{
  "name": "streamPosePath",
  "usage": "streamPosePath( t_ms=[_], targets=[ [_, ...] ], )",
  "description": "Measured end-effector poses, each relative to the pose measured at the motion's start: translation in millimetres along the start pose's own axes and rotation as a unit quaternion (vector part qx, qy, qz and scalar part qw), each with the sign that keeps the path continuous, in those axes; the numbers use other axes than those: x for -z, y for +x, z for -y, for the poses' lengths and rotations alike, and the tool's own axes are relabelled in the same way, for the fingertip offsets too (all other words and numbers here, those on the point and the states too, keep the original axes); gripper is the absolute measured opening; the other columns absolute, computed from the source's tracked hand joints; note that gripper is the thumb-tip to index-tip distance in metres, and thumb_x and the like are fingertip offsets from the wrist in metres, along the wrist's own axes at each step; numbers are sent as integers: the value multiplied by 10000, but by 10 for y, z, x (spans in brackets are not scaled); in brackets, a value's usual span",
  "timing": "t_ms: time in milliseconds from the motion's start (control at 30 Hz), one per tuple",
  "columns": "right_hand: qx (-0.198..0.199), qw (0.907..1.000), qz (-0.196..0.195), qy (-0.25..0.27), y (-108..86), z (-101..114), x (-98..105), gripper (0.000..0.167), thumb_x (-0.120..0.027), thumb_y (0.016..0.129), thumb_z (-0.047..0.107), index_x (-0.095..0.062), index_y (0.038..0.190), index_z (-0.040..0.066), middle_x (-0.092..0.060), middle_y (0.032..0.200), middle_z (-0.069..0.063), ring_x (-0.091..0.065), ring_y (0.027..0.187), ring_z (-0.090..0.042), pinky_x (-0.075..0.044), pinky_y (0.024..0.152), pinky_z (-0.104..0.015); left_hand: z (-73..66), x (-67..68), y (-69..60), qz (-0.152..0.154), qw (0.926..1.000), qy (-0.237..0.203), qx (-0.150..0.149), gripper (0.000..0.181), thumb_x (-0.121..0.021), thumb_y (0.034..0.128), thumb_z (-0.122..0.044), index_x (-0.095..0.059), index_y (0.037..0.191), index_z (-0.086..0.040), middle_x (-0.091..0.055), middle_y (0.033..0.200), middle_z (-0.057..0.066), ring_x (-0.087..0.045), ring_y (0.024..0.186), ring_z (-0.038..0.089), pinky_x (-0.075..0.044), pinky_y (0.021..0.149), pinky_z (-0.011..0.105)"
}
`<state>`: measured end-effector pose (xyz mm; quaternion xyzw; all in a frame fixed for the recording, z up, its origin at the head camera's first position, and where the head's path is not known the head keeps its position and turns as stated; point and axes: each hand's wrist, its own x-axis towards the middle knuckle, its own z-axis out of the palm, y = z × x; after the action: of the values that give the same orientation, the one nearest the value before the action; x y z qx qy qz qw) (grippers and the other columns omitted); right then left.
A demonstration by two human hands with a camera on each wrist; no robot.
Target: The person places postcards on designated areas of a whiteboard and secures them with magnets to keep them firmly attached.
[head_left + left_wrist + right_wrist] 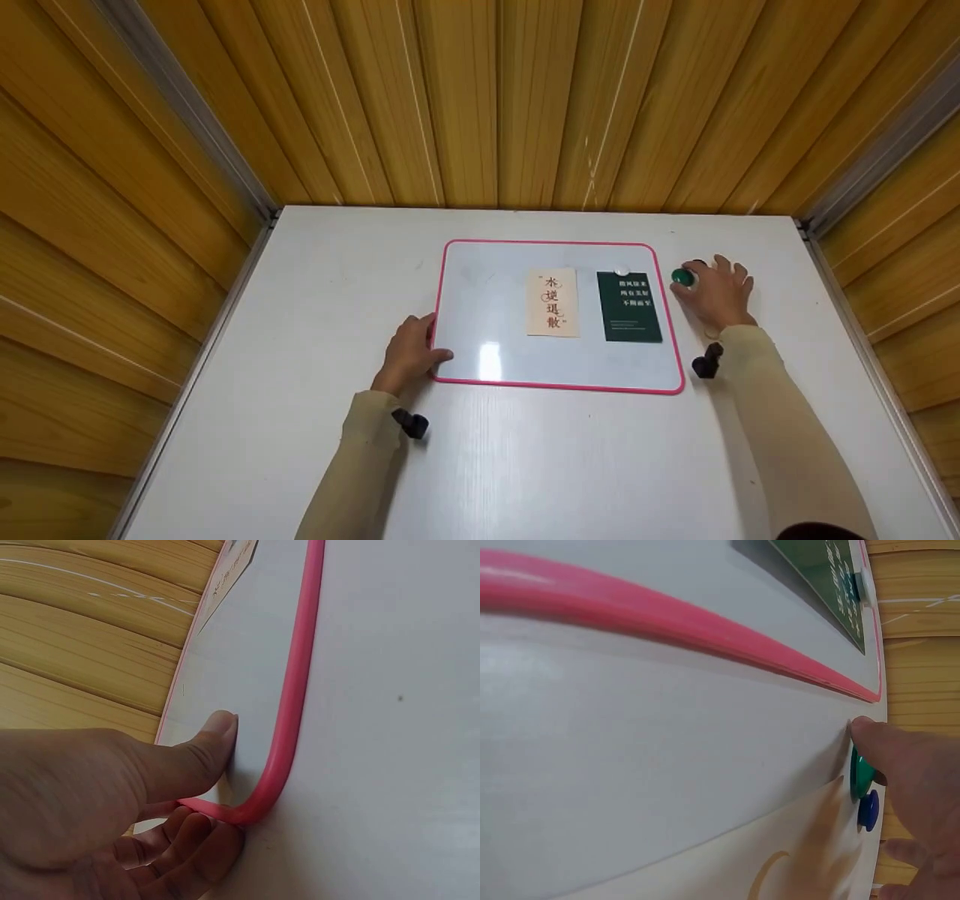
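A whiteboard with a pink rim (555, 388) lies on the white table. My left hand (411, 351) grips its lower left edge, thumb on top and fingers at the rim. On the board are a cream card (553, 303) with red characters and a dark green card (630, 307) with a clear round magnet (622, 271) at its top. Right of the board, my right hand (716, 294) pinches a green round magnet (683, 277). Beside that magnet, in the right wrist view, is a blue magnet (868, 811); a pale card (705, 870) lies under the hand.
The white table (300, 330) runs back to yellow wood-grain panels (465, 105), with metal posts at both back corners. A dark rounded object (817, 532) shows at the bottom right edge of the head view.
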<state>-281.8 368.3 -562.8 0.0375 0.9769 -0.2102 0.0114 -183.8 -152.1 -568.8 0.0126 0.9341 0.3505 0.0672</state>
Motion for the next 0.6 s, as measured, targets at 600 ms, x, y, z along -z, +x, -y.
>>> streamPosePath(
  t_ms=[600],
  targets=[
    [-97,9998,96,128,42,-23,-17,596,-684,987,362,-524,1435,3,-268,1530,-394,-166,1382,-639,-86,1103,-760,2,9,-15,-48,9999,25,-103,742,-888,811,-200,-559,1442,10,-573,989,97,-502,878,230,-466,822,418]
  ],
)
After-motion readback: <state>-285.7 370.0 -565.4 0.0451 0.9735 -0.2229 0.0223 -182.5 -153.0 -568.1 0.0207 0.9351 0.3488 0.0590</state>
